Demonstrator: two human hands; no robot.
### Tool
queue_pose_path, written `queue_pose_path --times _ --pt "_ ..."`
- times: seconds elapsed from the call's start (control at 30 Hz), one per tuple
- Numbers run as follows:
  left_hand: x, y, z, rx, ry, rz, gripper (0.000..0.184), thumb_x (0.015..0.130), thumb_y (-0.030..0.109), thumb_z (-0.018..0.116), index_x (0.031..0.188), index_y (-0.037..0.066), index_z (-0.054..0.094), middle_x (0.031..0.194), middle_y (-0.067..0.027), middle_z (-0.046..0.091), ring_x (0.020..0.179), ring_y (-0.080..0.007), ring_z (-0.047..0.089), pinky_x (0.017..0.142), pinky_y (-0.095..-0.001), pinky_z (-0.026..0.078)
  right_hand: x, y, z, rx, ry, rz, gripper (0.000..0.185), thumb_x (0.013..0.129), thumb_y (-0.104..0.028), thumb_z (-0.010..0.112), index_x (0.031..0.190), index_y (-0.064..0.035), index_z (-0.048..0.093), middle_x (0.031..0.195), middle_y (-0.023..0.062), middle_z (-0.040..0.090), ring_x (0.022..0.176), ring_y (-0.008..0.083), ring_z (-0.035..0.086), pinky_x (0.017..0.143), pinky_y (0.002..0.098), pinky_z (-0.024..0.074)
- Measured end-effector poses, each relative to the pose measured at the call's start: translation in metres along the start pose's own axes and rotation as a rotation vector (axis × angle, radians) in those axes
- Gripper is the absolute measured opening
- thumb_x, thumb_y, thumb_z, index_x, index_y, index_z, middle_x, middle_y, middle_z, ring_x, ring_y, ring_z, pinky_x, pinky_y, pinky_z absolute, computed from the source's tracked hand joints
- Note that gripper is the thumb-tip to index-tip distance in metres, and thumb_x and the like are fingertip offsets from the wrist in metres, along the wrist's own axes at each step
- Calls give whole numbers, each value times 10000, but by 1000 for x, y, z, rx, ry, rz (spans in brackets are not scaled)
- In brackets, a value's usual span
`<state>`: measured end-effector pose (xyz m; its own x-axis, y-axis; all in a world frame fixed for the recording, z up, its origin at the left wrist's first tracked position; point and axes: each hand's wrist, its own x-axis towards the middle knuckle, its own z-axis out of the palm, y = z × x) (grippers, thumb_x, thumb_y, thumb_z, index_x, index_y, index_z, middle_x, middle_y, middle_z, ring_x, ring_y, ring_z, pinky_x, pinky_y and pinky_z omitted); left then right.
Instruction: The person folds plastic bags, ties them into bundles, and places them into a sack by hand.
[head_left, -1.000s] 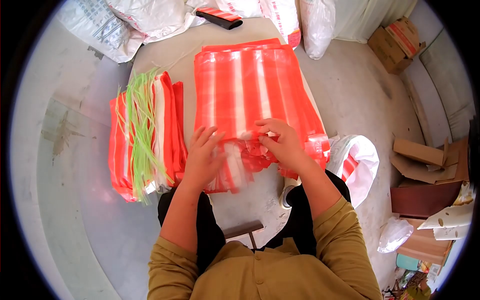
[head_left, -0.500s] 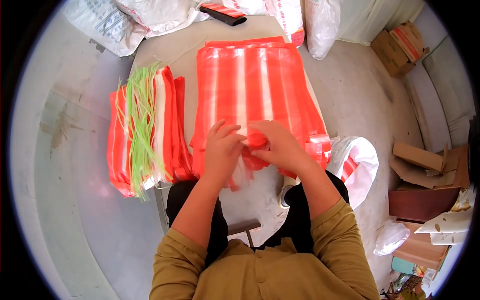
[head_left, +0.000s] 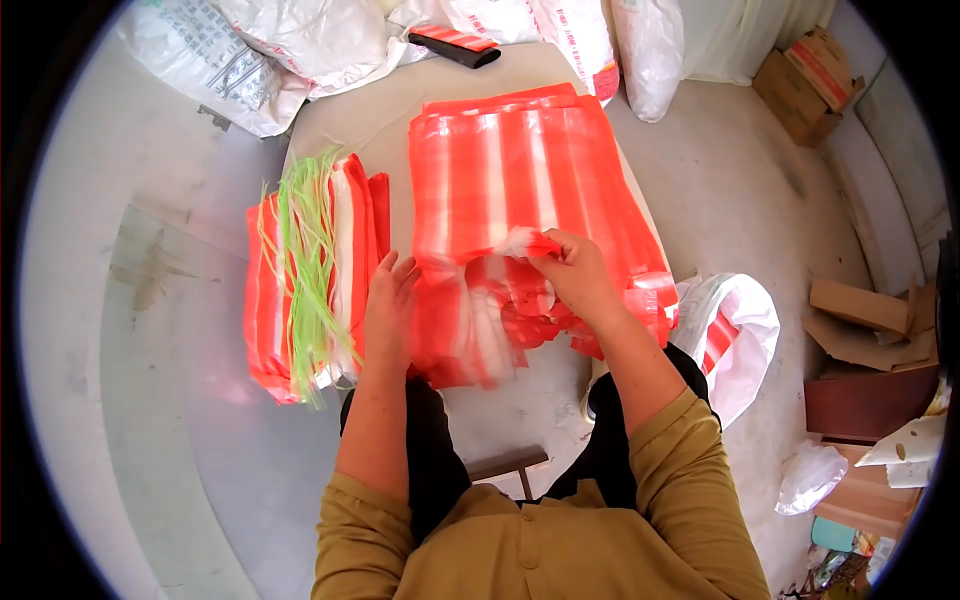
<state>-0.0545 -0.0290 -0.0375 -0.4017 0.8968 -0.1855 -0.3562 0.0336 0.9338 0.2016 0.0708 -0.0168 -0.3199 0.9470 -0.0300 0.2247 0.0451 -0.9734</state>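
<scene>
A bundle of striped plastic [head_left: 265, 325], draped with green strips [head_left: 310, 240], lies at left, lengthwise away from the person; to its right the larger red-and-white stack [head_left: 520, 180] lies on the pale table [head_left: 375, 120], long axis and stripes pointing from the person toward the far end, near edge ruffled. White sacks [head_left: 320, 50] sit beyond the table; rightward come an open white sack [head_left: 752, 350] and cardboard boxes [head_left: 805, 90]. The left hand [head_left: 390, 300] is loosely spread by the stack's left edge, contact unclear; the right hand [head_left: 578, 275] pinches the stack's lifted near edge
</scene>
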Motion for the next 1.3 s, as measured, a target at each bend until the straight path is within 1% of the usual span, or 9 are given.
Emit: queue_pose_path --times 0.07,0.23,0.33,0.57,0.63,0.87,0.97,1.07,1.3 --pt "1 -2 3 16 -36 13 664 1111 458 387 1609 33 274 1545 -153 463 1431 -269 439 1217 -407 291 -1 0 3 26 29 -10 135 949 -55 684 1063 7 718 862 -8 679 787 61 594 702 256 495" --pt "1 0 22 -27 -48 -45 609 1120 337 448 1628 67 247 1280 -40 561 1148 -122 535 1071 -292 409 2 14 -1 89 -3 -25 258 944 -111 709 1173 8 702 936 55 715 813 107 635 716 283 520" --pt "-1 3 33 -103 -16 -62 586 1114 272 476 1630 97 261 1129 4 530 995 -72 496 955 -250 443 3 16 -2 136 -18 0 325 945 -144 717 1233 4 695 954 71 726 800 115 641 693 286 522" --pt "7 -8 22 -81 -53 28 593 1071 194 559 1604 114 314 1107 7 577 955 -70 537 908 -237 454 3 14 -4 174 -13 64 310 966 -144 692 1235 10 696 982 73 734 785 104 640 663 277 518" --pt "5 -5 22 -49 -52 30 608 1056 185 584 1599 114 321 1096 1 592 940 -65 538 871 -228 461 -1 2 -3 249 -25 73 232 970 -102 679 1170 12 704 980 49 730 841 105 656 734 276 531" --pt "-9 3 6 192 -133 -81 845 923 56 679 1640 116 237 1048 -47 602 899 -97 558 808 -257 471 -10 0 1 124 -66 150 164 958 -103 698 1087 -2 716 963 34 720 856 93 654 752 277 532" --pt "-25 17 7 348 -174 -81 920 895 19 682 1658 105 175 1011 -40 599 873 -111 569 845 -268 478 -11 20 1 -167 -111 -29 314 890 -95 714 1190 -1 699 1073 138 726 948 258 693 818 367 551" --pt "-29 12 -6 352 -207 -77 947 889 -9 667 1665 98 134 1015 -46 626 875 -114 580 873 -268 481 -15 26 -11 -557 -230 -610 192 787 -33 718 979 -25 718 1100 94 730 1032 259 685 870 381 551" --pt "-37 22 -23 304 -228 -212 938 885 -48 643 1662 87 136 1150 -94 675 967 -104 614 904 -265 481 -34 27 -1 -783 -247 -881 178 746 -13 672 923 -34 670 1181 120 680 1143 300 621 961 411 521"
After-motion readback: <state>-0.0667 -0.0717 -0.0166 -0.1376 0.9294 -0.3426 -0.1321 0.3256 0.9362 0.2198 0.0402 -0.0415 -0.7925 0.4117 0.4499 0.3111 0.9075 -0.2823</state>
